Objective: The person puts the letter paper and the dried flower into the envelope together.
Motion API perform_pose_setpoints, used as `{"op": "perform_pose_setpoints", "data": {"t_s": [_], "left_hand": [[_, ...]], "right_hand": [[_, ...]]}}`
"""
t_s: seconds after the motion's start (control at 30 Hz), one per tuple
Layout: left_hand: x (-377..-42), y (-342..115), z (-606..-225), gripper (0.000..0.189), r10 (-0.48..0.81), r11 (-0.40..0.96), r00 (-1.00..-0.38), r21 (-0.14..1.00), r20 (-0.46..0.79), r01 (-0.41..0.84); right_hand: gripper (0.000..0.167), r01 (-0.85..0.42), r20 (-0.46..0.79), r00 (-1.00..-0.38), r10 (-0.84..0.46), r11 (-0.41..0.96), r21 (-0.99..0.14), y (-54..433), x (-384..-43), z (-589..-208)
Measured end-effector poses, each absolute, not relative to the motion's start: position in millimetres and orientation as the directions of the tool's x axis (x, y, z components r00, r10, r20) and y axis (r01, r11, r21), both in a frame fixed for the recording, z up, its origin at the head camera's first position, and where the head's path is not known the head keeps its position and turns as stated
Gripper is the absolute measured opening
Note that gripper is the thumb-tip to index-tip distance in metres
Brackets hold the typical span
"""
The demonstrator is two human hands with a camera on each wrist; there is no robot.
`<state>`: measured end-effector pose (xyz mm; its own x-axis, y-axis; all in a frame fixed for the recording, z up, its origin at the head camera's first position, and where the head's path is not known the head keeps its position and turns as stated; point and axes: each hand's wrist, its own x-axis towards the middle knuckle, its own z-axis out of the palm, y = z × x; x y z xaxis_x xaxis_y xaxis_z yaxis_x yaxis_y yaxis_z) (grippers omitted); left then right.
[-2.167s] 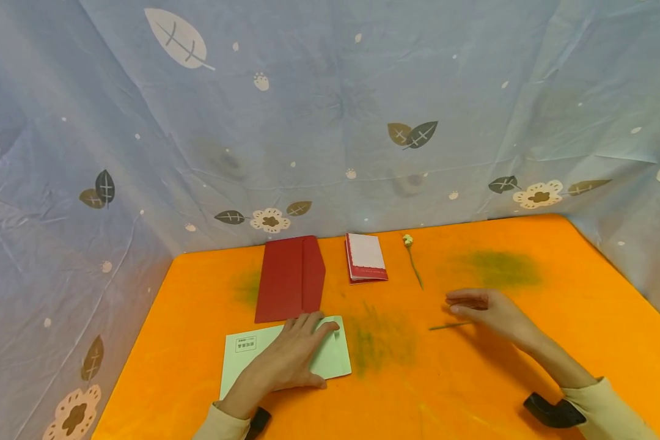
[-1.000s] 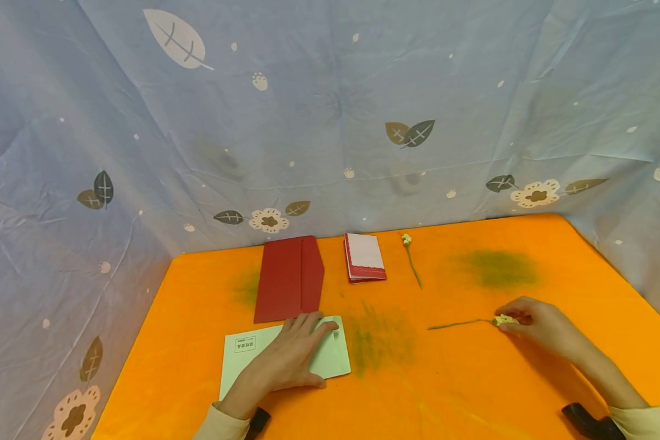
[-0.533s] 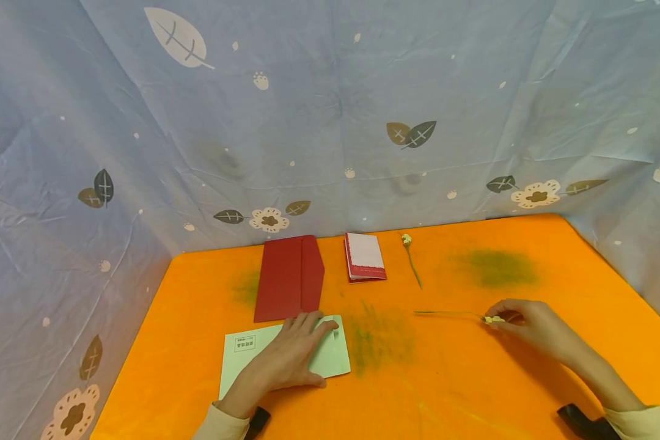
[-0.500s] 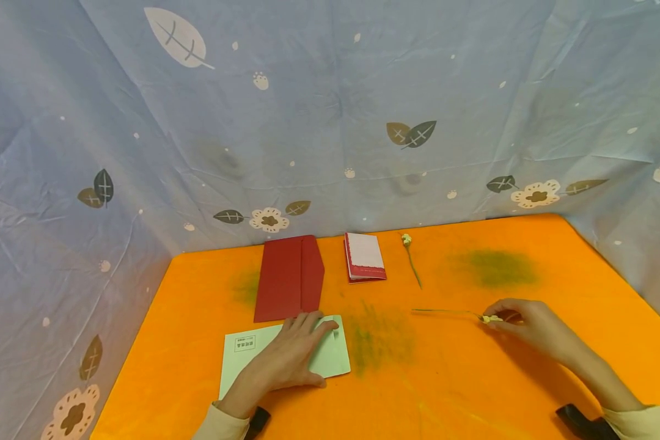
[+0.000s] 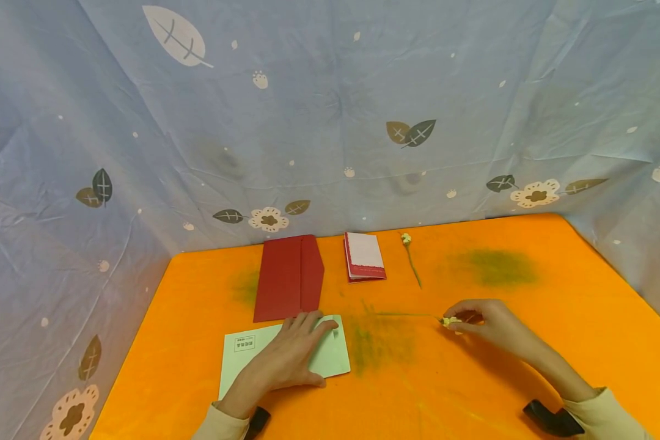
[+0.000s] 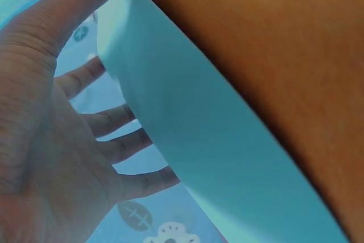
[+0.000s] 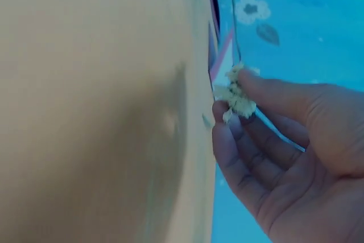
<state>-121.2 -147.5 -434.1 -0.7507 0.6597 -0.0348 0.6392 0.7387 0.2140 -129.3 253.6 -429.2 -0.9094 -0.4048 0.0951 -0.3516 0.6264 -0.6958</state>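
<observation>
In the head view my left hand rests across a pale green envelope lying on the table, thumb at its near edge. The left wrist view shows the extended, spread fingers meeting the edge of the envelope. My right hand pinches a small flower by its pale yellow head, between thumb and fingers. Its thin green stem points left, toward the envelope's right end. In the right wrist view the flower head sits at the fingertips.
A red envelope lies behind the green one. To its right are a white-and-red folded card and a second flower. The orange tabletop ends at a pale blue patterned cloth behind and at both sides.
My right hand took hold of the flower lying at the right, then carried it left; its stem now reaches closer to the green envelope. The left hand has stayed in place.
</observation>
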Motion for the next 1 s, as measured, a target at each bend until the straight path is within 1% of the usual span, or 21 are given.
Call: {"op": "perform_pose_setpoints", "data": {"t_s": [0.17,0.33,0.57,0.7,1.0], "left_hand": [[-122,-148,-435,0.096,0.658,0.741,-0.752,0.214,-0.04,0.637],[-122,-148,-435,0.096,0.662,0.737,-0.748,0.213,-0.04,0.641],[-122,-148,-435,0.096,0.664,0.735,-0.747,0.211,-0.035,0.644],[-122,-148,-434,0.096,0.662,0.737,-0.748,0.209,-0.036,0.642],[-122,-148,-435,0.098,0.662,0.737,-0.749,0.205,-0.03,0.644]], "right_hand": [[0.016,-0.328,0.071,-0.911,-0.407,0.607,-0.724,236,-135,-430],[0.017,-0.295,0.035,-0.897,-0.441,0.536,-0.791,225,-139,-431],[0.018,-0.277,0.029,-0.874,-0.486,0.447,-0.85,213,-142,-435],[0.018,-0.282,0.027,-0.86,-0.509,0.43,-0.858,205,-143,-437],[0.018,-0.299,0.025,-0.848,-0.53,0.439,-0.847,188,-146,-439]]}}
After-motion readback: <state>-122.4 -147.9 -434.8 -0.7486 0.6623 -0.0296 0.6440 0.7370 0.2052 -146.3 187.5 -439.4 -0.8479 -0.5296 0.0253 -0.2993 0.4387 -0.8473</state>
